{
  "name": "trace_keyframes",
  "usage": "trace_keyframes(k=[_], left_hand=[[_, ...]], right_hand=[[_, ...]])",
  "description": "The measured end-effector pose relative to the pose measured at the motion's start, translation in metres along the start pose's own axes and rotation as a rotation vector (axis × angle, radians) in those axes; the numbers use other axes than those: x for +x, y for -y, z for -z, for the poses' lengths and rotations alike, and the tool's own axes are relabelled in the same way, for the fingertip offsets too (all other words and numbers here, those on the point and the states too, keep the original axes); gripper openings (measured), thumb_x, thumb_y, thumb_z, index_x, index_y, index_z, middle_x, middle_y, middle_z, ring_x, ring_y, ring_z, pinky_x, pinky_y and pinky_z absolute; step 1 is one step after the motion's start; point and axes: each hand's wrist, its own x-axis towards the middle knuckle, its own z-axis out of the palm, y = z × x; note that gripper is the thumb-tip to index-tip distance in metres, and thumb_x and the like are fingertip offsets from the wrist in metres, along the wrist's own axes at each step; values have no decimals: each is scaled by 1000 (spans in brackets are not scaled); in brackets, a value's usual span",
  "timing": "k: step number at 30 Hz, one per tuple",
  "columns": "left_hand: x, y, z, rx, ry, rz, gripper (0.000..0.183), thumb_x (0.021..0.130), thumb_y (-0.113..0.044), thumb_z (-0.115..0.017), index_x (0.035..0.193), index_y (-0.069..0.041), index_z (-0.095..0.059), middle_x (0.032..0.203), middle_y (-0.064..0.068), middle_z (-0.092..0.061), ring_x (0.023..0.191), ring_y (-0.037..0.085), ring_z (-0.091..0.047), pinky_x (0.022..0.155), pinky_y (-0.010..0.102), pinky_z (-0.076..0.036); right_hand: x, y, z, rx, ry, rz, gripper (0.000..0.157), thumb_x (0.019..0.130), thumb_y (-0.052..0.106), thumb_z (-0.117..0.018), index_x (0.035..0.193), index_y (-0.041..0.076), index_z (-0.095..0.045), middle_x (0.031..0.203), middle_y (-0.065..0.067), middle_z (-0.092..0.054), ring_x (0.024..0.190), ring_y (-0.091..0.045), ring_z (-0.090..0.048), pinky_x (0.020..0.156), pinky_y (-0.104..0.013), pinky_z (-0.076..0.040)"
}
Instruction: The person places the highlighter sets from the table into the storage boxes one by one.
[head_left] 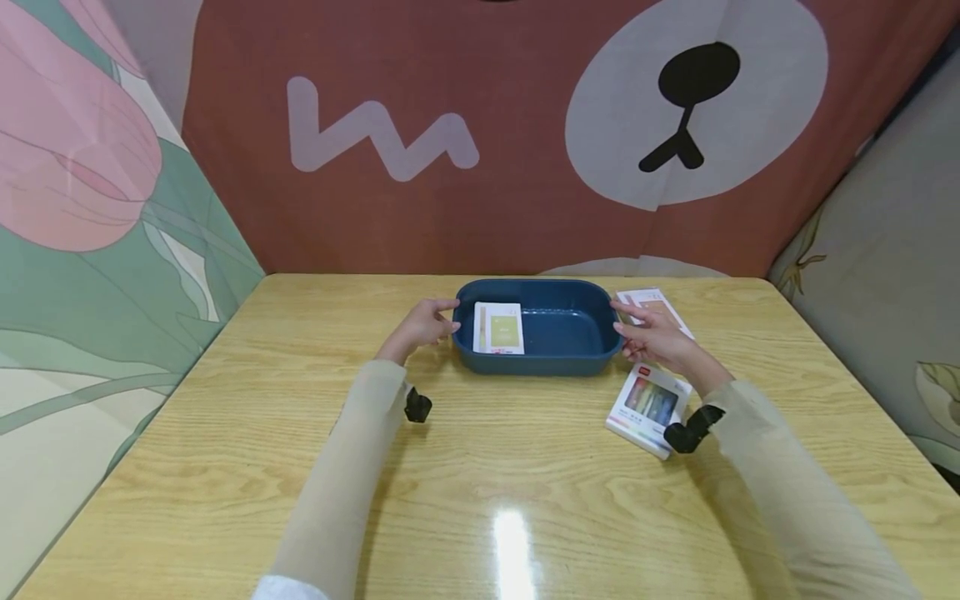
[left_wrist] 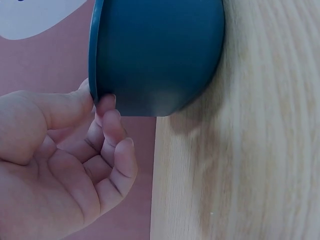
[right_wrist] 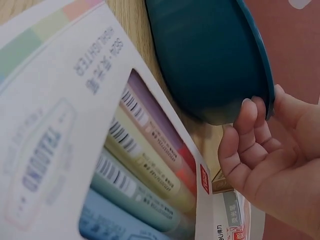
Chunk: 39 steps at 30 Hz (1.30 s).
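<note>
A dark blue rectangular basin (head_left: 540,364) with rounded corners stands on the table. Its left rim is pinched between the thumb and fingers of my left hand (head_left: 422,327). My right hand (head_left: 654,337) pinches the opposite rim; in the right wrist view the basin (right_wrist: 215,60) shows its end wall above those fingers. Inside the basin, at its left end, leans a white pack with a yellow-green panel (head_left: 498,328). Just below my right hand lies a white box of highlighters (head_left: 648,408), pastel pens showing through its window. Another white pack (head_left: 671,310) lies behind my right hand, partly hidden by it.
The wooden table (head_left: 300,467) reaches to a brown cartoon-printed backdrop (head_left: 510,217) right behind the basin. Floral-printed panels flank the left and right sides. The highlighter box sits close under my right wrist.
</note>
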Motion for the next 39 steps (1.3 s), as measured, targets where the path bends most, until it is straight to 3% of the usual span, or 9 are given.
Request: trace_keyframes(k=[7,12,20,29,39], left_hand=[[0,0,-1,-27,-6,13,46,90,-7,-54,134,-6,-42,77,9,-56,85,35,-53,68,42,-43],[1,0,-2,-39,-9,10,46,90,-6,-54,134,-5,-41,75,9,-56,84,36,-54,69,43,-43],[1,-1,-2,-49,-14,18,46,90,-6,-53,134,-4,-42,70,6,-54,81,35,-54,67,41,-43],[2,0,-1,-70,-8,38,46,90,-6,-54,134,-5,-41,72,7,-55,83,36,-54,71,43,-43],[1,1,-1,-61,-4,33,47,90,-6,-53,134,-4,-40,72,7,-56,81,34,-55,71,42,-44]], right_hand=[[-1,2,0,19,-13,42,59,95,22,-44,143,5,-15,62,-2,-52,53,-11,-54,54,-24,-47],[-3,5,4,-30,-43,95,56,96,21,-43,141,0,-17,67,-3,-54,54,-10,-53,54,-24,-47],[-6,-1,20,-111,-108,80,56,95,20,-46,139,-5,-22,71,-1,-55,59,-8,-52,57,-24,-47],[-11,-5,33,-352,-267,22,58,91,27,-53,132,-9,-34,79,-6,-57,62,-7,-52,56,-26,-46],[-18,-7,37,-542,-372,0,60,89,33,-55,128,-11,-40,101,-27,-54,76,-25,-54,58,-31,-45]])
